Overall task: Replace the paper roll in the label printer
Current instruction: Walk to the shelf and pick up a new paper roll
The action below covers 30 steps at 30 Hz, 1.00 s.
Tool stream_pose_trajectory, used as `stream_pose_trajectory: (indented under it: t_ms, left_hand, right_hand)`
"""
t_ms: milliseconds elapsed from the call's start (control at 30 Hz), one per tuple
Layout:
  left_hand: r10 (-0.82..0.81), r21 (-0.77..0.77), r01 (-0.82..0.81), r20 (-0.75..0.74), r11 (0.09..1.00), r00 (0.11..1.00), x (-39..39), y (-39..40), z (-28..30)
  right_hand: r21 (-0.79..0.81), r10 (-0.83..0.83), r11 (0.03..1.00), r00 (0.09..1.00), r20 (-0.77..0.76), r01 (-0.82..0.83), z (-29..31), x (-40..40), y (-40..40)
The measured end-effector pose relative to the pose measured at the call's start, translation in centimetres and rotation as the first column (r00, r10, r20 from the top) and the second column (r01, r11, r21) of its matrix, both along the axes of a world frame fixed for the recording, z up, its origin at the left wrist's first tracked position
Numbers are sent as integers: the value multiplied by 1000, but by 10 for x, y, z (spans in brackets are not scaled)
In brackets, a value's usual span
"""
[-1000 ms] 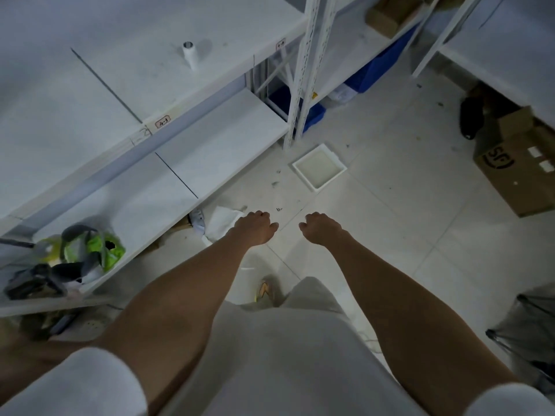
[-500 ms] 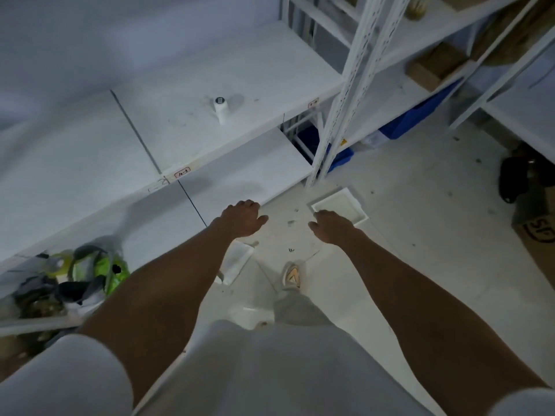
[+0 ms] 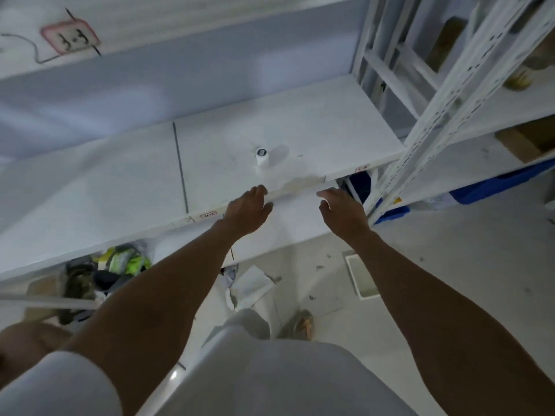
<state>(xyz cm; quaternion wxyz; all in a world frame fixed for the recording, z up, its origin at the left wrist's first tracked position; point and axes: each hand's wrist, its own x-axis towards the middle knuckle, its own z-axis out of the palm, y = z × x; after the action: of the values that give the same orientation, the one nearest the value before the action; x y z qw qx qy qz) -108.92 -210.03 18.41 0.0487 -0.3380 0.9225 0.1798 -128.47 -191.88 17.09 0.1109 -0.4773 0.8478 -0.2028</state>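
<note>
A small white paper roll [image 3: 261, 157] stands upright on the white shelf [image 3: 315, 136], a little back from its front edge. My left hand [image 3: 247, 210] reaches toward the shelf's front edge just below the roll, fingers loosely curled and holding nothing. My right hand [image 3: 342, 211] is stretched out beside it to the right, fingers apart, also holding nothing. Both hands are short of the roll and apart from it. No label printer is in view.
A perforated white upright [image 3: 426, 127] rises right of the shelf. A lower shelf holds a green-and-grey bundle [image 3: 120, 262]. On the floor lie a white tray [image 3: 362, 276], crumpled paper [image 3: 250, 283] and blue bins [image 3: 486, 187]. Cardboard boxes [image 3: 522, 139] sit on the right-hand shelves.
The view has tilted up and moved closer to the shelf. Both hands have risen from over the floor to the shelf's front edge, nearer the paper roll.
</note>
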Motion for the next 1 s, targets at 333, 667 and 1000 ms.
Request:
stream_pose_trajectory:
  t_ms: [333,667,1000]
  left_hand:
    - [312,128,-303,-58,945,948,-25,-63,-9]
    - [498,396,-414,-137,820,856,-69,-127,-11]
    - [655,592,-487,-94,642,750,-87,-145,-37]
  right_hand:
    - [-159,26,987,989,143,-3,-5,-4,-127]
    - [-66,-129,986,944,302,156,-17,-24,-186]
    - [-71,-121,986,943,311,150,-35,-1,-217]
